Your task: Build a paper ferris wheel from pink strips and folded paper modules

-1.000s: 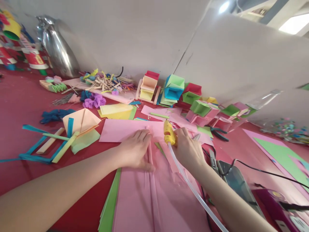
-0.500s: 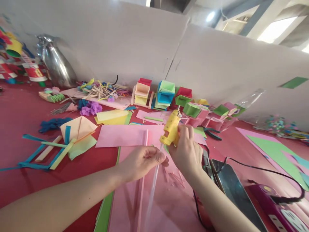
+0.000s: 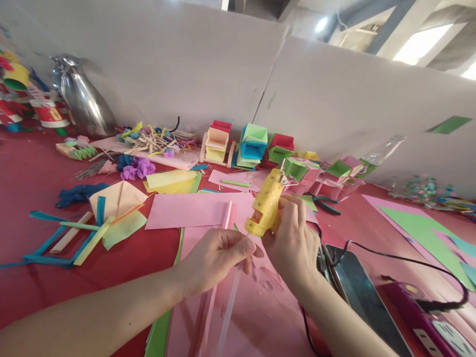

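A yellow glue gun (image 3: 265,202) is gripped by my right hand (image 3: 293,238), its metal nozzle tilted up toward the wall. From its rear runs a long translucent glue stick (image 3: 231,307). My left hand (image 3: 223,255) pinches that stick just behind the gun, thumb against fingers. Beneath both hands lie pink paper sheets (image 3: 260,317), with a narrow folded pink strip (image 3: 210,310) left of the stick. Small pink scraps (image 3: 273,277) lie partly hidden by my hands.
Folded paper boxes (image 3: 254,144) stand along the wall. A steel jug (image 3: 84,99) and craft sticks (image 3: 154,139) are at the back left, blue paper strips (image 3: 50,259) at the left. Right are pliers (image 3: 327,203), a black tray (image 3: 364,292), a cable and a purple power strip (image 3: 427,317).
The glue gun and my right hand have shifted slightly, with the nozzle farther right. My left hand is slightly lower, still pinching the stick. The view has shifted a little.
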Demonstrator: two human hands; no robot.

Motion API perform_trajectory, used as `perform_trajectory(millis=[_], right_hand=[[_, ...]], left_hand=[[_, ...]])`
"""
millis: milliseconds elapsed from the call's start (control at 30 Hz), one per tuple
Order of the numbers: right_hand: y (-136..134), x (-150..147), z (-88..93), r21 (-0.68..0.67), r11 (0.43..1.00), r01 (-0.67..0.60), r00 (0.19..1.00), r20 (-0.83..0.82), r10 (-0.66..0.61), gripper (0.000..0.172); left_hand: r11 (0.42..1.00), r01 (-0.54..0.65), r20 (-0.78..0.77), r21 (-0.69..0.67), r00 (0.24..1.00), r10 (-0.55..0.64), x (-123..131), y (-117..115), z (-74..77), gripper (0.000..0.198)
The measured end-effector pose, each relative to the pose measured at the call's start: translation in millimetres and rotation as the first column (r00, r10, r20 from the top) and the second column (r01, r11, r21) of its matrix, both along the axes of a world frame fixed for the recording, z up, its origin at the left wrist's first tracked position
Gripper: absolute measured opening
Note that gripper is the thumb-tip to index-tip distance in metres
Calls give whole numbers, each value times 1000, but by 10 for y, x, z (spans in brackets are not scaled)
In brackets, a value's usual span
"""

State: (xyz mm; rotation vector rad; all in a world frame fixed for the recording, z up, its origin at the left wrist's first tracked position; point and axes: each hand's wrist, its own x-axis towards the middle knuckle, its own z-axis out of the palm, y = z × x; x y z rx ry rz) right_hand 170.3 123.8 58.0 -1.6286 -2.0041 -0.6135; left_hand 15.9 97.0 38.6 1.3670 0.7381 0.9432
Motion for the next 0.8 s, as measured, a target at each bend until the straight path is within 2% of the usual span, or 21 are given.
perform_trajectory(millis=[167, 300, 433, 600, 800], right_hand=[[27, 41, 11, 21, 1000, 21, 1000, 2, -21, 30], [27, 63, 8, 0, 1000, 27, 1000, 1, -27, 29], [4, 67, -3, -27, 1000, 0, 1000, -1, 0, 28], [-21, 68, 6, -45, 999, -28, 999, -18, 27, 25], [-30, 59, 19, -77, 996, -41, 999, -25, 39, 27]], left_hand=[[975, 152, 123, -163, 984, -133, 6, -36, 47, 38], [979, 106, 87, -176, 992, -92, 17, -46, 37, 32], [986, 58, 49, -154, 997, -51, 21, -50, -12, 34], [983, 53, 27, -176, 998, -49, 15, -63, -29, 36], [981, 60, 84, -185, 995, -45, 18, -72, -7, 35]])
